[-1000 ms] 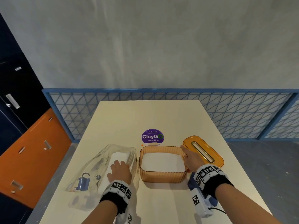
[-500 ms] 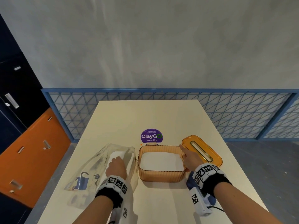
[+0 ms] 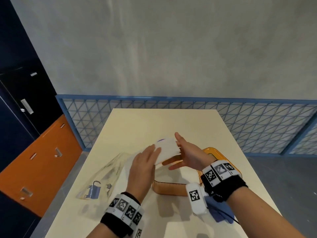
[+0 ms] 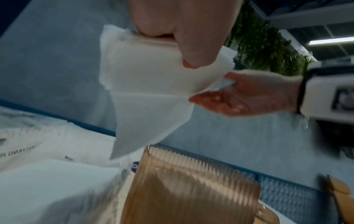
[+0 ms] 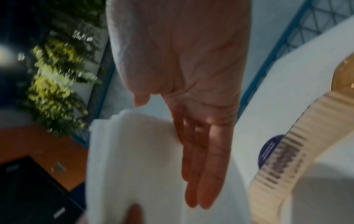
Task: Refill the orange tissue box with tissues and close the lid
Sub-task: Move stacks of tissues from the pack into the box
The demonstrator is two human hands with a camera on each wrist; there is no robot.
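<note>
Now we hold a stack of tissues above the orange tissue box.

Largest first: our cream table (image 3: 140, 124) carries the orange tissue box (image 3: 169, 188), whose far half our hands hide; its inside cannot be made out. Left of the box lies a clear plastic bag (image 3: 103, 176), blurred in the left wrist view. Right of the box, the orange lid (image 3: 211, 151) lies off it, mostly covered by our wrist. Above the box, our left hand (image 3: 143, 166) pinches the stack of tissues (image 3: 167, 149), thumb curled onto it; our right hand (image 3: 186, 152) lies flat against its side, fingers (image 5: 203, 166) straight.
</note>
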